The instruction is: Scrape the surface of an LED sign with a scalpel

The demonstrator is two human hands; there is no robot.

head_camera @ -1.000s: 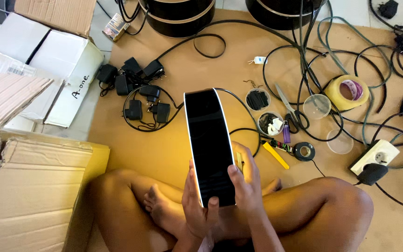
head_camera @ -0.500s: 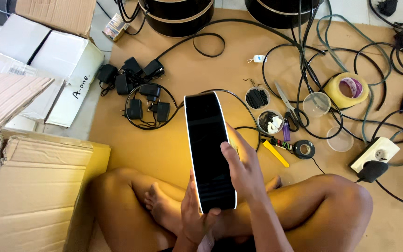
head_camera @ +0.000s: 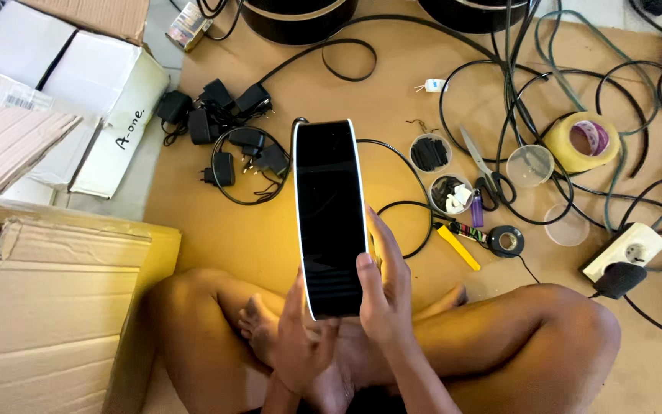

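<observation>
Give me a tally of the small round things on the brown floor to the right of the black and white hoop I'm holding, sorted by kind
Round tubs with black parts inside: 2
Empty clear round tubs or lids: 2
Tape rolls: 2, one yellow, one black
Total: 6

Both hands, left hand and right hand, grip the hoop.

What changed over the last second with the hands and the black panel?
The right hand slid up the black panel edge, thumb now over its face. The left hand kept supporting the bottom end. The panel stayed upright; cables and tape roll unchanged.
</observation>
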